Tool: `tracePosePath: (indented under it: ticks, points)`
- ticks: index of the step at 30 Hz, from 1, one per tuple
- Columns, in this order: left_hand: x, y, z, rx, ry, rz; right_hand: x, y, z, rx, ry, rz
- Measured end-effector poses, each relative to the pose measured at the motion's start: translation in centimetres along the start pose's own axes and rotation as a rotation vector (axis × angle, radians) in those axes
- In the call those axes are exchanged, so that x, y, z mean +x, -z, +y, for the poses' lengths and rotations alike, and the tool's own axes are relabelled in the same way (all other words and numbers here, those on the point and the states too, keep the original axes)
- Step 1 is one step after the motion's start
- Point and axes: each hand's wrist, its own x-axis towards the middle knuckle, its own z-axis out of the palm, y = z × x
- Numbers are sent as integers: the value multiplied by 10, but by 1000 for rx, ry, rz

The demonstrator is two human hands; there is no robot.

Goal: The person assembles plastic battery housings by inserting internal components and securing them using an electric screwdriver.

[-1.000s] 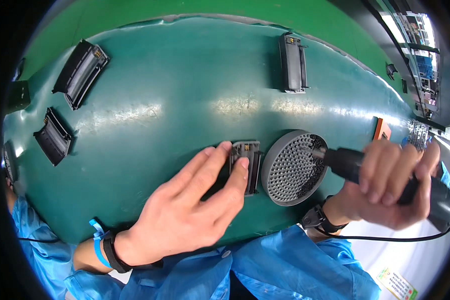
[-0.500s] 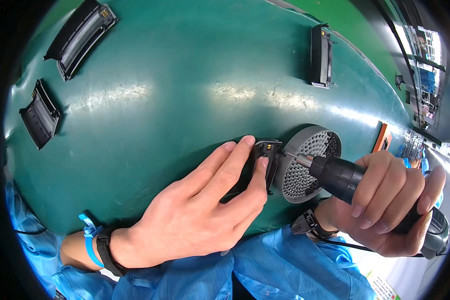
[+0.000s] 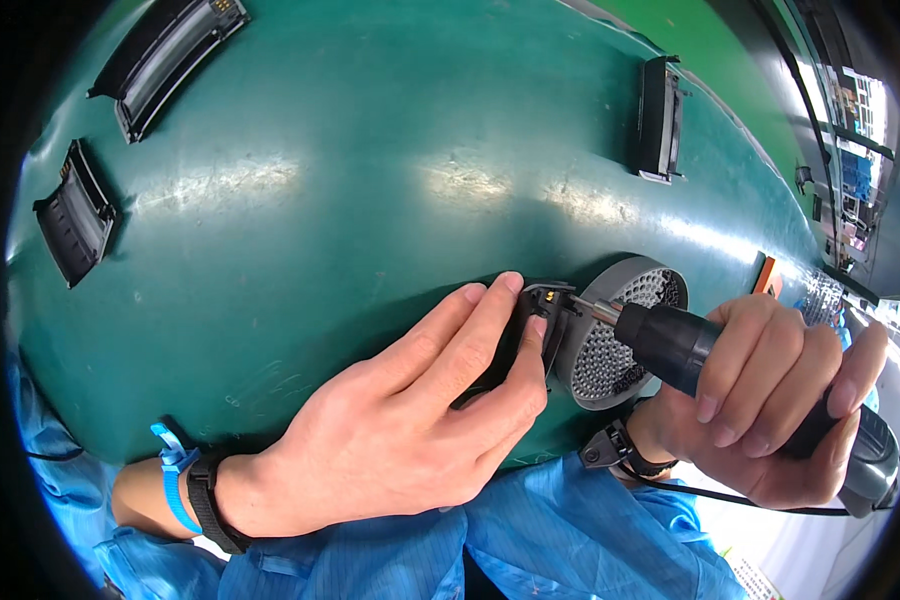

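My left hand [image 3: 410, 420] holds a black plastic part [image 3: 560, 312] with small gold contacts between its fingers and thumb, keeping it on the green table mat. In my right hand [image 3: 770, 400] is a black electric screwdriver [image 3: 662, 345], its fingers wrapped round the body. The driver's metal bit points left and reaches the upper right edge of the part; whether a screw sits at the tip is too small to tell. Just beyond the part, under the bit, stands a round grey tray [image 3: 579, 385] with a perforated insert. My left palm hides much of the part.
Two similar black curved parts, a longer one [image 3: 165, 62] and a shorter one [image 3: 76, 215], lie at the left on the green mat [image 3: 340, 200]. Another black part [image 3: 658, 120] is at the far right. An orange object [image 3: 766, 275] lies beyond the tray. A cable trails by my right wrist.
The view has turned slightly. The black part in my left hand has shifted a little right and tilted, with the screwdriver bit still at its edge. Both grips stay the same.
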Motion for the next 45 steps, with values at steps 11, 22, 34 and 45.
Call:
tracePosePath:
  ticks: [11, 22, 34, 45]
  points:
    - [2, 2, 1, -13, 26, 7, 1, -2, 1, -142, 33, -169]
    - [8, 17, -15, 25, -27, -80, -4, 10, -35, 124, 157, 90]
    - [11, 16, -18, 5, -6, -81, 4, 27, -34, -138, -201, -223]
    - [9, 14, -19, -38, 16, -53, 0, 28, -27, -91, -138, -214]
